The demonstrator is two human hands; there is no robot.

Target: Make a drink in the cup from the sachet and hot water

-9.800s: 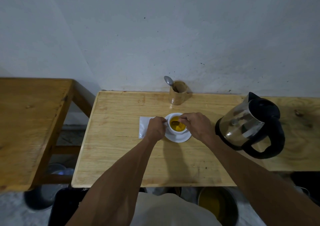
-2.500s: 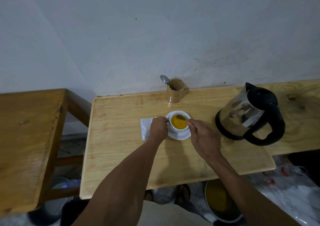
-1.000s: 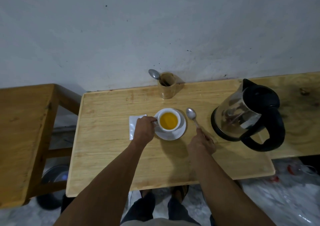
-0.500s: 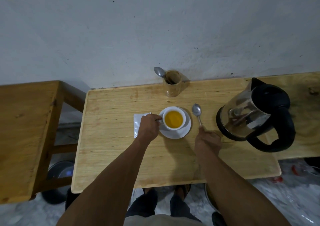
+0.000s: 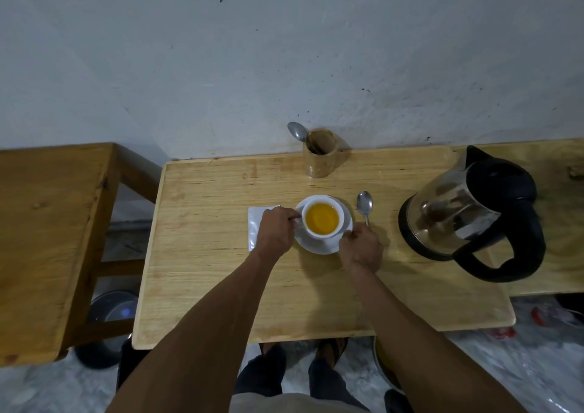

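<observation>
A white cup [image 5: 323,235] of orange drink stands on a white saucer [image 5: 317,247] in the middle of the light wooden table [image 5: 205,270]. My left hand [image 5: 275,233] pinches the cup's handle from the left. Under that hand lies the white sachet [image 5: 254,223], flat on the table. My right hand [image 5: 361,248] is curled at the saucer's right rim, fingers on its edge. A metal spoon [image 5: 364,203] lies on the table just right of the saucer, its handle end reaching my right knuckles.
A glass and black electric kettle [image 5: 474,216] stands to the right of the spoon. A wooden holder [image 5: 319,153] with another spoon [image 5: 297,131] stands at the back against the wall. A darker wooden table [image 5: 47,239] stands to the left, across a gap.
My right hand took the spoon out of the cup and laid it on the table right of the saucer, then shifted left to the saucer's rim. My left hand stayed on the cup's handle.
</observation>
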